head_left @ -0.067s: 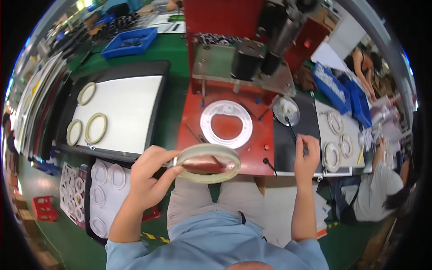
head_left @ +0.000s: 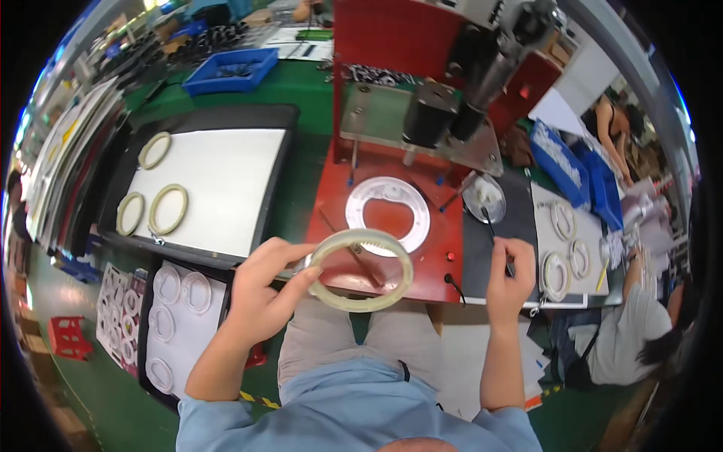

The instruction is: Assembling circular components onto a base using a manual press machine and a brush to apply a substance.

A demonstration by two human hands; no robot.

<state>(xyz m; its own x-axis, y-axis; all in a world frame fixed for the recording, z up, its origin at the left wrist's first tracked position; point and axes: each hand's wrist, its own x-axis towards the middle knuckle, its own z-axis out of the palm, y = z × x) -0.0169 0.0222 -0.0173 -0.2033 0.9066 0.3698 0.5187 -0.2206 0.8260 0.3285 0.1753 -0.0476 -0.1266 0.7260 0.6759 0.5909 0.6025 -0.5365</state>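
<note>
In the head view, the left hand (head_left: pixel 260 297) grips a pale, translucent ring (head_left: pixel 361 270) by its left rim, thumb and fingers clamped on it, holding it tilted above the person's lap, just in front of the near edge of the red base (head_left: pixel 331 188). The right hand (head_left: pixel 509 280) is closed around a thin dark brush (head_left: pixel 491 230), whose tip reaches up toward a small round dish (head_left: pixel 483 197) on a dark mat (head_left: pixel 516 218).

On the red base lies a white disc (head_left: pixel 388 214) with an open centre, under a grey plate (head_left: pixel 376 120) carrying a black motor (head_left: pixel 429 114).

To the left, a black tray (head_left: pixel 279 120) lined with a white sheet holds three yellowish rings, one (head_left: pixel 154 150) at the far corner and two (head_left: pixel 167 209) side by side nearer. Below it, another tray (head_left: pixel 147 354) holds several white rings (head_left: pixel 196 292).

To the right of the mat, a white sheet (head_left: pixel 542 207) bears more rings (head_left: pixel 556 273). Blue bins (head_left: pixel 572 162) sit beyond it, and a blue crate (head_left: pixel 230 71) stands at the far left of the green table (head_left: pixel 301 83).

Another person (head_left: pixel 629 339) sits bent over at the right edge.
</note>
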